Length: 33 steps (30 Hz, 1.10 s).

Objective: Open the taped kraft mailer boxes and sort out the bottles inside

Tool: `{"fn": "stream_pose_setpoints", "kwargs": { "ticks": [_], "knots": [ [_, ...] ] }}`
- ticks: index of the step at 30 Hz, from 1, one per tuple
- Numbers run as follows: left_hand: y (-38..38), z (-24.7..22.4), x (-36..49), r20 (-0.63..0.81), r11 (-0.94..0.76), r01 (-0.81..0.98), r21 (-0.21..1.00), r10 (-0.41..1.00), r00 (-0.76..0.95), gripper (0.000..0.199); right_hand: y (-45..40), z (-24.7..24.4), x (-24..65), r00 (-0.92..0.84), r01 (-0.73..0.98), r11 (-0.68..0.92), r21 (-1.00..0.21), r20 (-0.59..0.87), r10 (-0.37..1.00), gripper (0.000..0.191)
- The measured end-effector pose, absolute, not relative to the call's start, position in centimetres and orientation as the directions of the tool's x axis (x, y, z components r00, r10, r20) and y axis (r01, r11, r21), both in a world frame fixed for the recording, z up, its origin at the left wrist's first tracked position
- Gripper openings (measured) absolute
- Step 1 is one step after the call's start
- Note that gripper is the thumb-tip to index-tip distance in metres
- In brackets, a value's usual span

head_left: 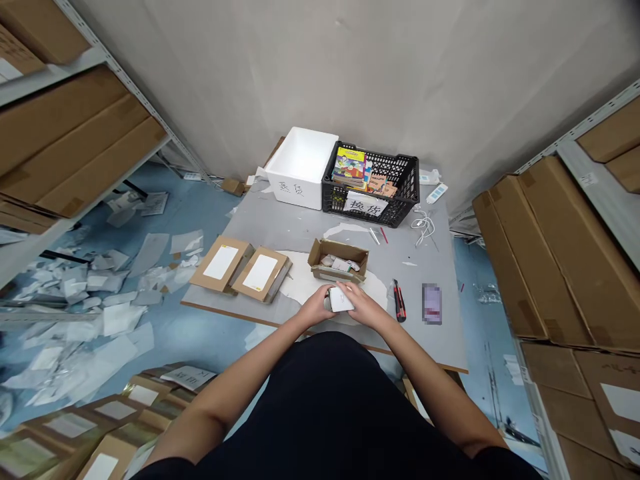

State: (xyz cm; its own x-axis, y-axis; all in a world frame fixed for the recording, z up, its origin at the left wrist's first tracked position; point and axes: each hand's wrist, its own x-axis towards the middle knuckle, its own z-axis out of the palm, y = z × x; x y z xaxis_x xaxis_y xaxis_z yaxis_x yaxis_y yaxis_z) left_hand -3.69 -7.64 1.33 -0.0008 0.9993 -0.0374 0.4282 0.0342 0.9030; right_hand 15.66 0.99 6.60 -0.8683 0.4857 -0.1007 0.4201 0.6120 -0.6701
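"Small white box (341, 299), square-cornered, with a faint mark on its flat top: where is it?"

"Held between the person's left hand (316, 305) and right hand (364, 305), at the near side of the grey table (287, 230), just in front of an open brown cardboard carton (353, 250)."

"How does each hand stand?"

"The left one curls around the box's left side. The right one closes on it from the right, fingers reaching over the far edge of its top. Whether its underside touches the table cannot be told."

"What lies inside the carton?"

"Some pale pieces (342, 265), too small to make out."

"And to the left?"

"Two flat brown cardboard parcels (242, 287) with white labels (261, 272), side by side, apart from the hands."

"To the right?"

"A red-and-black box cutter (399, 301) near the right hand, and past it a pixelated purplish rectangle (432, 304)."

"Farther back?"

"A white foam box (310, 193) with dark handwriting, beside a black plastic crate (411, 183) holding colourful books (350, 165). A thin white cable (424, 225) lies on the table at the right."

"Beyond the table?"

"Metal shelves (120, 180) with large brown cardboard boxes (75, 147) on both sides, and white scraps (120, 320) strewn over the blue floor (175, 208) at the left."
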Motion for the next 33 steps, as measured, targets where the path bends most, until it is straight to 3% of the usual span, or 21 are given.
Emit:
{"fn": "stream_pose_setpoints", "kwargs": {
  "ticks": [6,11,14,19,25,29,33],
  "knots": [
    [-8.4,-2.8,-1.7,-0.044,0.155,0.532,0.832,0.976,-0.214,0.066,0.0,3.9,14.4,-0.760,0.567,0.524,-0.636,-0.158,0.630,0.087],
    [-8.8,-3.6,-1.4,-0.021,0.110,0.604,0.790,0.988,-0.154,0.073,-1.6,3.1,13.2,-0.669,0.699,0.544,-0.463,-0.156,0.727,0.059],
    [-9.1,-3.6,-1.9,-0.007,0.061,0.637,0.769,0.996,-0.087,0.075,-2.0,3.6,12.9,-0.687,0.716,0.611,-0.337,-0.188,0.702,0.054],
    [-9.5,-3.9,-2.8,-0.032,0.046,0.635,0.771,0.999,-0.033,0.075,-2.2,4.6,12.6,-0.739,0.674,0.693,-0.258,-0.231,0.633,0.060],
    [-9.5,-3.5,-3.8,-0.149,0.099,0.631,0.770,0.988,0.027,0.093,-3.8,5.0,11.3,-0.804,0.577,0.801,-0.159,-0.281,0.523,0.073],
    [-9.7,-3.4,-4.1,-0.192,0.150,0.616,0.774,0.981,0.002,0.095,-3.7,5.1,10.8,-0.858,0.497,0.848,-0.187,-0.254,0.447,0.073],
    [-10.4,-3.1,-4.0,-0.145,0.115,0.566,0.816,0.989,0.008,0.098,-1.4,5.1,11.5,-0.881,0.473,0.800,-0.369,-0.210,0.424,0.067]
  ]
}}
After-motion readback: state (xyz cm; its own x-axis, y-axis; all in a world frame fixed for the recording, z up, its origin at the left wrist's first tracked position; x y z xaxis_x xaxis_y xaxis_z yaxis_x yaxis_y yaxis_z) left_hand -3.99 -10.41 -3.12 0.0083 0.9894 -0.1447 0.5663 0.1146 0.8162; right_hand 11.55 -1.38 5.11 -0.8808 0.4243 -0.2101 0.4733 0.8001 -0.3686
